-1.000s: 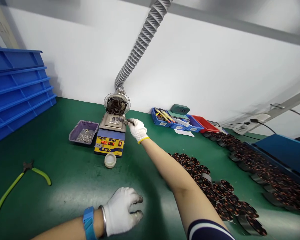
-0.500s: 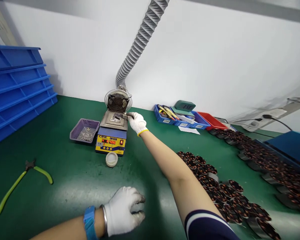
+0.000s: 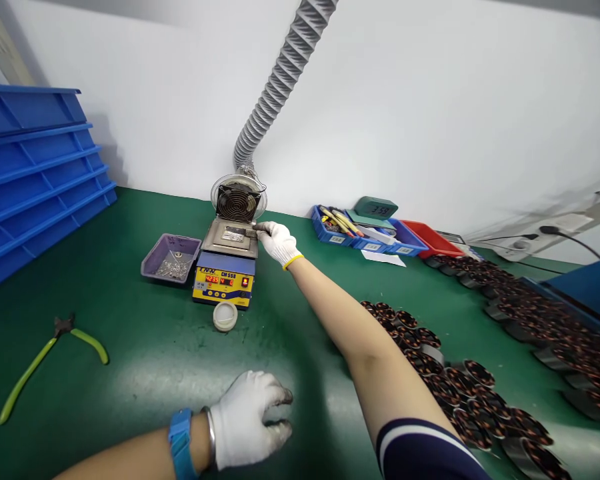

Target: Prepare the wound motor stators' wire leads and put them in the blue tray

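Observation:
My right hand [image 3: 279,241], in a white glove with darkened fingertips, reaches out to the solder pot [image 3: 225,263]. Its fingers pinch a small flat grey scraper [image 3: 250,233], whose end lies at the right side of the shiny molten solder [image 3: 234,233]. Much of the scraper is hidden by the fingers. My left hand [image 3: 250,420], also gloved, rests low over the green table with thumb and fingers apart and nothing between them. A small round white dish [image 3: 225,316] stands in front of the pot.
A purple bin [image 3: 153,267] with small metal bits sits left of the pot, a fan [image 3: 237,203] and hose [image 3: 280,73] behind. Green-handled cutters [image 3: 27,380] lie left. Many copper-wound coils [image 3: 460,380] cover the right. Blue trays [image 3: 30,173] are stacked far left.
The scraper has shifted slightly over the solder, whose surface now looks smoother and brighter. The pot's display reads differently. My left hand stays in place; the view has shifted a little.

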`<state>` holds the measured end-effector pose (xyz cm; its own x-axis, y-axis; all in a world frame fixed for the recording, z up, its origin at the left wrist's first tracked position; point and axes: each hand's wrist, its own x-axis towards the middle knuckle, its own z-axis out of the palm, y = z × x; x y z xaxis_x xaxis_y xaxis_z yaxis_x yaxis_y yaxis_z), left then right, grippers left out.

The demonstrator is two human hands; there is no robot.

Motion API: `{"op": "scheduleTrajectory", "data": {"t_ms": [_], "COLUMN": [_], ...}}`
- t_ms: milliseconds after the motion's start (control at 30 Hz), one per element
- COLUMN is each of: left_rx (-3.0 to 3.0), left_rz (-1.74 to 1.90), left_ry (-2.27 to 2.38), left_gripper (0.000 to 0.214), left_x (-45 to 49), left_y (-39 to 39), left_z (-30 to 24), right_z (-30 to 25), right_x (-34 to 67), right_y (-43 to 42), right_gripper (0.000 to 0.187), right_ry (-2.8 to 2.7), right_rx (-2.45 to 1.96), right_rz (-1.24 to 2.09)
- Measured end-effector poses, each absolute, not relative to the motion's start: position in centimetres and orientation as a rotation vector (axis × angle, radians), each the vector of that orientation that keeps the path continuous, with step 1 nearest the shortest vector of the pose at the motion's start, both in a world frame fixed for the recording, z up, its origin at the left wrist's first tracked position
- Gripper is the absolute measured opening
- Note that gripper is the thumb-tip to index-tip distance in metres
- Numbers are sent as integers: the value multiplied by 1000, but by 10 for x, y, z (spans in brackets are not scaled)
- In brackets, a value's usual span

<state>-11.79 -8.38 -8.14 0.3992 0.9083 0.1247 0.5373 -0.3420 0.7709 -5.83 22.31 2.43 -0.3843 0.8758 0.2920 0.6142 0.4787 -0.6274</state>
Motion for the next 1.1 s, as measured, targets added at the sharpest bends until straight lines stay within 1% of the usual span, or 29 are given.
{"op": "scheduleTrajectory", "data": {"t_ms": [300,533,700,933,1100], "left_rx": [2005,2009,2009,1996,1985], "left_rz": [701,665,707,758,726], "left_ry": [1235,1240,1233,1220,1219], "left_gripper": [37,37,37,36,36], "left_x": [-118,-119,-119,-118,-119], "left_y": [-83,-82,-83,-84,-84], "left_z": [-81,-77,-80,-84,-78], "right_z": [23,20,25,37,43], "right_x": [-58,-64,-54,-45,-35], "right_y": [231,232,230,232,223], "right_gripper": [32,30,32,30,30], "right_ry": [-2073,-2111,-2146,-2114,-2190], "right_rx": [-1202,-1185,-1179,-1315,-1346], "right_rz": [612,627,654,532,464]}}
